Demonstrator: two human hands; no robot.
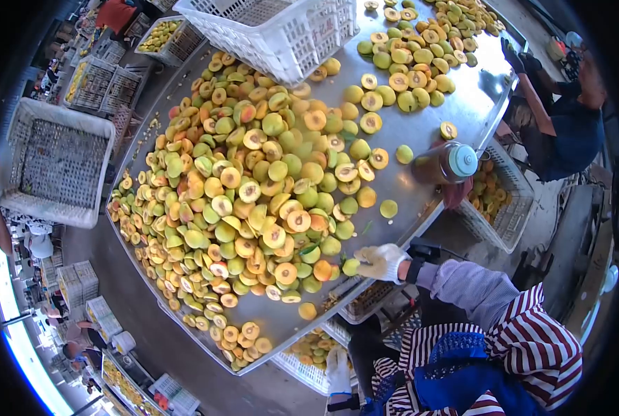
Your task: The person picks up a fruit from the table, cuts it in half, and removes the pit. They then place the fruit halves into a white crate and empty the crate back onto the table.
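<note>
A heap of halved peaches [254, 187] covers much of the metal table [268, 312], some halves with the pit showing and others skin side up. My right hand [384, 263], in a pale work glove, reaches over the near table edge. Its fingertips close on a greenish peach half [351, 267] at the side of the heap. Lower down, my left hand [338, 371], also gloved, is beside a white crate of peach halves [313, 350] below the table edge. Its fingers look stretched out, and I see nothing held in them.
A white plastic crate [281, 38] stands on the table beyond the heap. Near the right edge is a jar with a light blue lid [462, 161]. A co-worker [573, 125] in dark clothes sits at the right. More crates [59, 208] stand beyond the table.
</note>
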